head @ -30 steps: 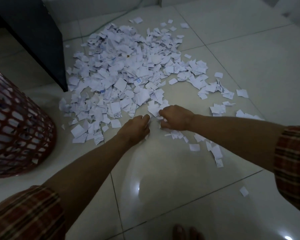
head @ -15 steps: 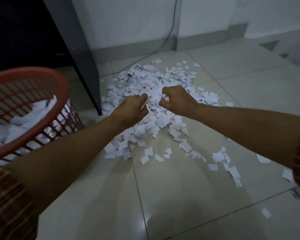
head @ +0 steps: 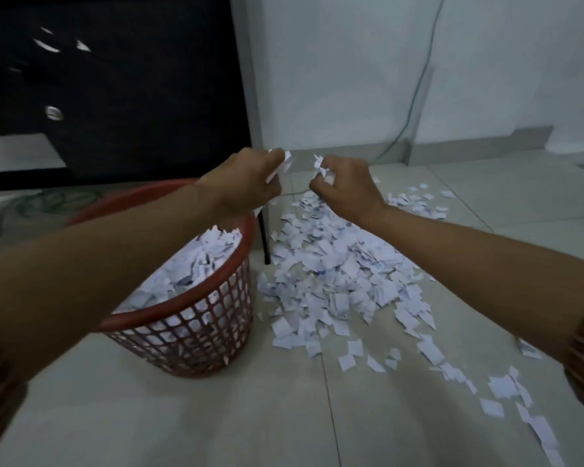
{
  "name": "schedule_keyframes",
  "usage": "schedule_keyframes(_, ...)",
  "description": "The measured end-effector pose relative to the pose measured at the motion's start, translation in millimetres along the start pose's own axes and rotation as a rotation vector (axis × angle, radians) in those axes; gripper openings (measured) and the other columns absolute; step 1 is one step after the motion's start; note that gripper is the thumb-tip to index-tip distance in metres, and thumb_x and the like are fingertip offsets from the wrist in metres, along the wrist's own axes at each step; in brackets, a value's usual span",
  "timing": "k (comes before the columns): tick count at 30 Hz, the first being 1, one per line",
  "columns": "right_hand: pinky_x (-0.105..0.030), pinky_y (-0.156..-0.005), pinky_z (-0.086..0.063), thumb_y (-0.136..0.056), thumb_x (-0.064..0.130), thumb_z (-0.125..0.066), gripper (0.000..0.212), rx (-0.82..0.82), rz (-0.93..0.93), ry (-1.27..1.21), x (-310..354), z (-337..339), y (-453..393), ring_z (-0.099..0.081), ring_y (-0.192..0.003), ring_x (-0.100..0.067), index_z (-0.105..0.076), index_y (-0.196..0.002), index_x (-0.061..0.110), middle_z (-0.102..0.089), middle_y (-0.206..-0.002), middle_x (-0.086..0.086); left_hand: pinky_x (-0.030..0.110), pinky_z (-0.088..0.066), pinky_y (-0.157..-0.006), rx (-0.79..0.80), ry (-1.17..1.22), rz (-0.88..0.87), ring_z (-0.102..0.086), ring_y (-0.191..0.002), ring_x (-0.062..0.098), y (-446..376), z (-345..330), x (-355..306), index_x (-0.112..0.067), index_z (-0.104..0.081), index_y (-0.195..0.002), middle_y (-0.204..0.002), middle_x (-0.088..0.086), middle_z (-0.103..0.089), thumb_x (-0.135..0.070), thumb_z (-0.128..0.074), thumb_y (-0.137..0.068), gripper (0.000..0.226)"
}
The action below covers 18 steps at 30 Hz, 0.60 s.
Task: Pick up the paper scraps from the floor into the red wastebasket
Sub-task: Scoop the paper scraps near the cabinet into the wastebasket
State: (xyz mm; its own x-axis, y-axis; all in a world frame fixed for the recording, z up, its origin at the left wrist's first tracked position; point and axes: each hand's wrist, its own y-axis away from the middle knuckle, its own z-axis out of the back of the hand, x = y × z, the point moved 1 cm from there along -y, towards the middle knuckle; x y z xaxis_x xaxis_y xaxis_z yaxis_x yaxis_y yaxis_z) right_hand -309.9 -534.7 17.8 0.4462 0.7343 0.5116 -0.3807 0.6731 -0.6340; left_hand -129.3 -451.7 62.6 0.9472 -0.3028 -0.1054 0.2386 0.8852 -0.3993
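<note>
A big pile of white paper scraps (head: pixel 334 274) covers the tiled floor right of centre, with a trail of loose pieces running toward the lower right. The red mesh wastebasket (head: pixel 189 305) stands left of the pile, more than half full of scraps. My left hand (head: pixel 246 180) is raised above the basket's far rim, fingers closed on a bunch of scraps. My right hand (head: pixel 344 187) is level with it, just to the right over the pile's far end, also closed on scraps that stick out above the fist.
A dark cabinet (head: pixel 122 89) stands behind the basket; its thin black leg (head: pixel 263 237) meets the floor between basket and pile. A green cable (head: pixel 415 92) runs down the white wall. Bare tile (head: pixel 216 416) lies in front of the basket.
Both hands closed on scraps at floor level, then rose and moved left toward the basket. The view tilted up, so the basket now sits under my left hand.
</note>
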Motion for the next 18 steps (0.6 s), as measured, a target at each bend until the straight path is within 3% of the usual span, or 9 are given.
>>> schedule_keyframes(3, -0.027, -0.052, -0.031, -0.077, 0.02, -0.057, 0.019, -0.014, 0.019, -0.077, 30.6, -30.4, -8.3, -0.044, -0.052, -0.015, -0.06, -0.067, 0.003, -0.051, -0.055, -0.002, 0.031, -0.041, -0.066, 0.053, -0.012, 0.135, -0.056, -0.077, 0.031, 26.8, -5.0, 45.4, -0.003, -0.053, -0.102, -0.089, 0.013, -0.057, -0.017, -0.056, -0.092, 0.017)
schedule_keyframes(6, -0.019, -0.048, -0.028, -0.077, 0.015, -0.059, 0.019, -0.019, 0.034, -0.168, 63.4, -58.8, -17.3, -0.043, -0.049, -0.008, -0.055, -0.061, 0.005, -0.047, -0.05, 0.003, 0.035, -0.048, -0.072, 0.144, -0.03, 0.22, -0.061, -0.086, 0.032, 48.8, -6.0, 85.1, -0.003, -0.057, -0.108, -0.098, 0.015, -0.062, -0.019, -0.061, -0.091, 0.024)
schedule_keyframes(8, -0.011, -0.046, -0.028, -0.079, 0.01, -0.062, 0.025, -0.025, 0.026, -0.26, 85.2, -74.2, -20.4, -0.046, -0.047, 0.0, -0.048, -0.059, 0.016, -0.04, -0.048, 0.014, 0.035, -0.052, -0.079, 0.173, 0.031, 0.279, -0.062, -0.092, 0.022, 61.5, -3.2, 101.3, -0.011, -0.057, -0.12, -0.107, 0.006, -0.064, -0.022, -0.061, -0.091, 0.031)
schedule_keyframes(11, -0.01, -0.045, -0.03, -0.083, 0.008, -0.064, 0.032, 0.022, -0.01, -0.345, 114.3, -105.5, -22.2, -0.046, -0.047, 0.001, -0.047, -0.058, 0.019, -0.042, -0.05, 0.014, 0.03, -0.044, -0.092, 0.296, 0.061, 0.351, -0.053, -0.107, 0.012, 80.9, -2.2, 126.1, -0.027, -0.049, -0.132, -0.12, -0.009, -0.055, -0.038, -0.061, -0.092, 0.044)
schedule_keyframes(15, -0.019, -0.054, -0.034, -0.091, 0.022, -0.059, 0.022, 0.295, -0.117, -0.284, 130.8, -145.1, -26.5, -0.047, -0.055, -0.001, -0.056, -0.071, 0.012, -0.054, -0.063, 0.008, 0.037, -0.035, -0.108, 0.648, -0.168, 0.498, -0.045, -0.129, 0.023, 92.7, -4.3, 145.3, -0.029, -0.04, -0.142, -0.145, 0.002, -0.044, -0.043, -0.049, -0.097, 0.048)
schedule_keyframes(17, -0.021, -0.069, -0.038, -0.097, 0.038, -0.05, 0.025, 0.558, -0.168, -0.196, 132.1, -155.9, -25.9, -0.057, -0.08, -0.002, -0.062, -0.092, 0.017, -0.064, -0.089, 0.007, 0.034, -0.032, -0.109, 0.819, -0.149, 0.553, -0.042, -0.131, 0.022, 90.8, -8.9, 145.7, -0.022, -0.042, -0.143, -0.148, 0.003, -0.041, -0.045, -0.051, -0.096, 0.052)
schedule_keyframes(18, -0.022, -0.08, -0.038, -0.099, 0.047, -0.043, 0.037, 0.697, -0.193, -0.146, 133.4, -161.4, -27.2, -0.059, -0.099, -0.009, -0.063, -0.111, 0.019, -0.064, -0.11, 0.004, 0.033, -0.032, -0.109, 0.869, -0.133, 0.569, -0.043, -0.131, 0.022, 91.1, -9.4, 146.4, -0.019, -0.043, -0.143, -0.147, 0.003, -0.042, -0.046, -0.053, -0.095, 0.056)
